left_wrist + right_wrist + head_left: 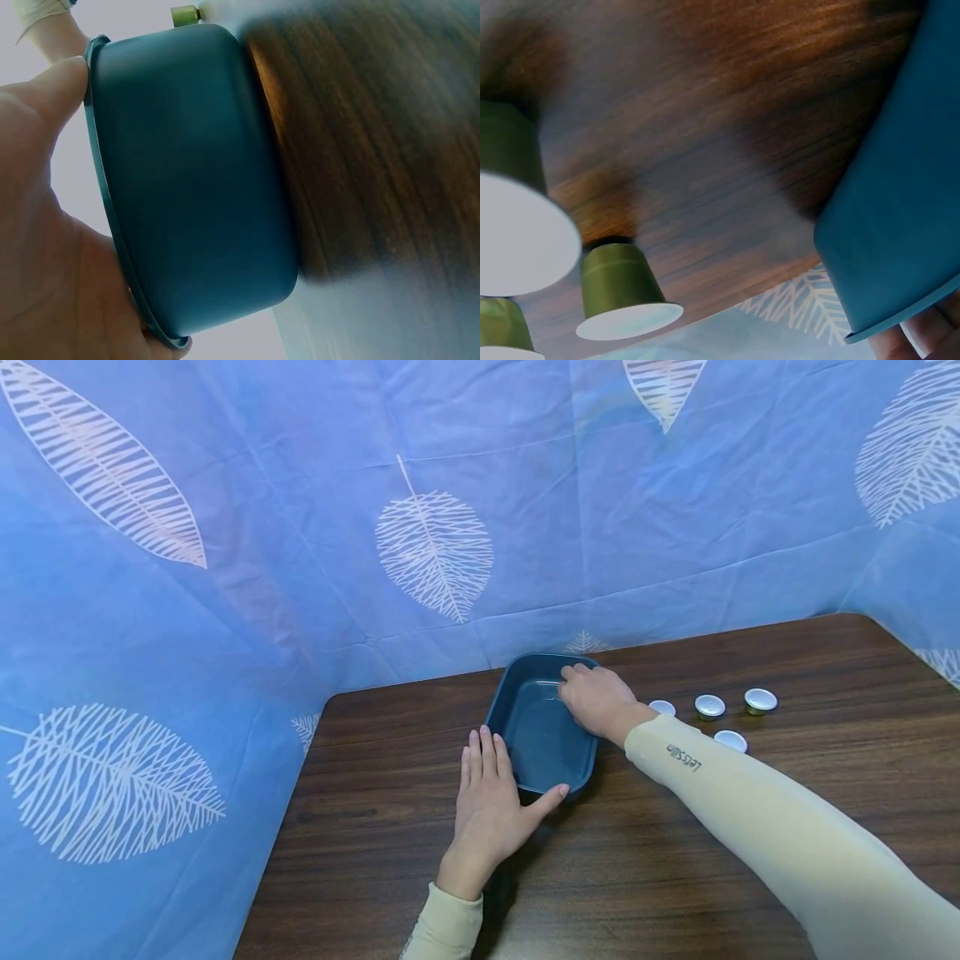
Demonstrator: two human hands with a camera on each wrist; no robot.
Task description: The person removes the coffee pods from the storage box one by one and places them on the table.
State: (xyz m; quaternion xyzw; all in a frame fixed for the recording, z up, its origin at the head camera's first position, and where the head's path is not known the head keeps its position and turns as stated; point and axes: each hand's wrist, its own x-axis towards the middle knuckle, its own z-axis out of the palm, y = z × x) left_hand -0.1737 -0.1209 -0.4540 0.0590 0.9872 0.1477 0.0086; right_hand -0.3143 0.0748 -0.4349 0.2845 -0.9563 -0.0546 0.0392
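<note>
A dark blue rectangular basin [542, 727] stands upright on the table, its visible inside bare. My left hand [491, 810] lies at its near left corner, fingers extended along the left rim and thumb spread across the near edge. In the left wrist view the thumb touches the basin's rim [105, 172]. My right hand [600, 697] reaches over the far right side of the basin with its fingers bent inside; what they hold, if anything, is hidden. Several green coffee capsules with white lids [709, 707] stand to its right, near the right forearm. One capsule [622, 281] shows clearly in the right wrist view.
The dark wooden table [360, 793] extends around the basin on both sides. Behind and to the left hangs a blue cloth [300, 527] with white leaf prints, close to the table's far edge. My right sleeve [780, 827] crosses the table's right part.
</note>
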